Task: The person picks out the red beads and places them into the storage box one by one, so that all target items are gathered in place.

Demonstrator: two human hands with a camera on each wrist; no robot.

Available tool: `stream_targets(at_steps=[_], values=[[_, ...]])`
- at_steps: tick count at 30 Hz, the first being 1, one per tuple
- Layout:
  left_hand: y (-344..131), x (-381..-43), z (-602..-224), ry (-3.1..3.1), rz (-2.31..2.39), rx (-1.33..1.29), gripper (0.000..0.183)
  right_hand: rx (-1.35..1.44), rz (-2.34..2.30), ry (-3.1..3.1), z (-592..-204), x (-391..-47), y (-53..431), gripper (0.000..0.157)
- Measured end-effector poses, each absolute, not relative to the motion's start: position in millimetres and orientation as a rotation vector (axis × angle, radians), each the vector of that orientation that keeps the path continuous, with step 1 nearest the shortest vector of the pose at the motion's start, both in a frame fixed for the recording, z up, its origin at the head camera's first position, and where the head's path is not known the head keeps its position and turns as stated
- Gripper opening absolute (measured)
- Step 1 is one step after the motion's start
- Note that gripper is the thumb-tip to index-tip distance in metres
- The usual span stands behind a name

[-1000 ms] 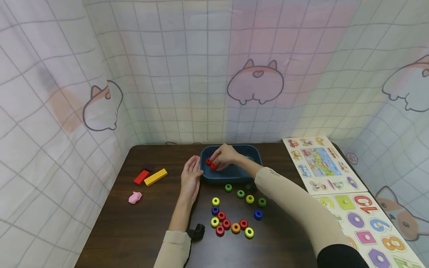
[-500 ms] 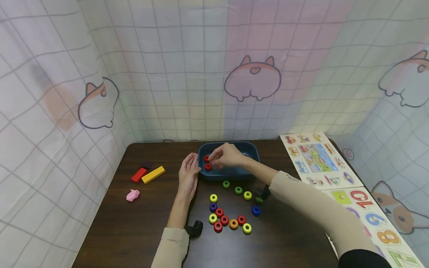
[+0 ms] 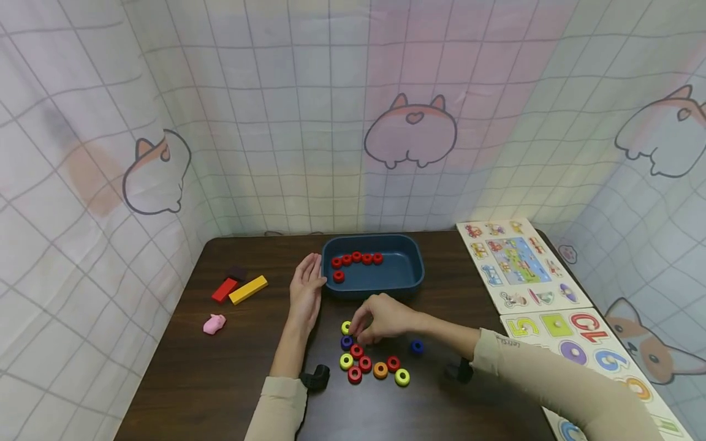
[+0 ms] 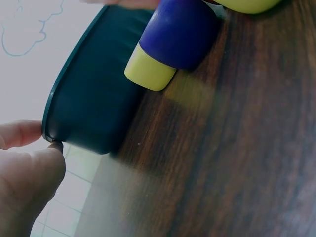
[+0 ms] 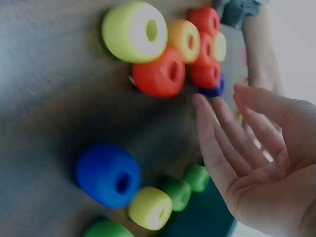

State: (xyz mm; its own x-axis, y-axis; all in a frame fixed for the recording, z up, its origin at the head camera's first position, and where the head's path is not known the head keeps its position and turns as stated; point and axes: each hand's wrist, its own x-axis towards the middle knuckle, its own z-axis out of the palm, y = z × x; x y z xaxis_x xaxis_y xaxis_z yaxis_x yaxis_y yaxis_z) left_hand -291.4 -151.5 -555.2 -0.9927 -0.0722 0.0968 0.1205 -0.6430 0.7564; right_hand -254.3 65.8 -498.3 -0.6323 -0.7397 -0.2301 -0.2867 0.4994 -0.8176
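My left hand (image 3: 305, 291) rests against the left end of a dark blue tray (image 3: 410, 282). Its fingers look straight and its thumb touches the rim, as the tray (image 4: 84, 94) in the left wrist view also shows. Several red rings (image 3: 339, 276) lie inside, mostly along the left and back. Over the loose rings in front hovers my right hand (image 3: 388, 317), fingers spread apart with nothing between them. Below its fingertips are a red ring (image 3: 356, 351), a dark blue ring (image 3: 346, 342) and a yellow ring (image 3: 345, 327). In the right wrist view, green rings (image 5: 176, 192) appear beneath the hand.
An orange ring (image 3: 380, 370), more red and yellow rings and a blue ring (image 3: 417, 347) lie closer to me. Left are a yellow block (image 3: 248, 290), a red block (image 3: 224, 290) and a pink pig figure (image 3: 214, 324). Puzzle boards (image 3: 518, 269) line the right edge.
My right hand has released red rings in the tray and moved out toward me, above the loose rings. The left hand stays at the tray's side.
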Motion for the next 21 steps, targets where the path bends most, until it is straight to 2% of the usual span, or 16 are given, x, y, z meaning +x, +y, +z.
stream_targets(at_steps=[11,17,21], values=[[-151,-289,-556,-1.266,-2.748,-0.105,0.067,-0.719,-1.139,2.062,-518,-233,59,0.013],[-151,-290,-557,-1.266,-2.753,-0.111,0.066,-0.722,-1.156,2.016,-513,-239,60,0.016],[-152,-291,-556,-1.280,-2.749,-0.099,0.066,-0.751,-1.167,2.004,-495,-252,62,0.019]])
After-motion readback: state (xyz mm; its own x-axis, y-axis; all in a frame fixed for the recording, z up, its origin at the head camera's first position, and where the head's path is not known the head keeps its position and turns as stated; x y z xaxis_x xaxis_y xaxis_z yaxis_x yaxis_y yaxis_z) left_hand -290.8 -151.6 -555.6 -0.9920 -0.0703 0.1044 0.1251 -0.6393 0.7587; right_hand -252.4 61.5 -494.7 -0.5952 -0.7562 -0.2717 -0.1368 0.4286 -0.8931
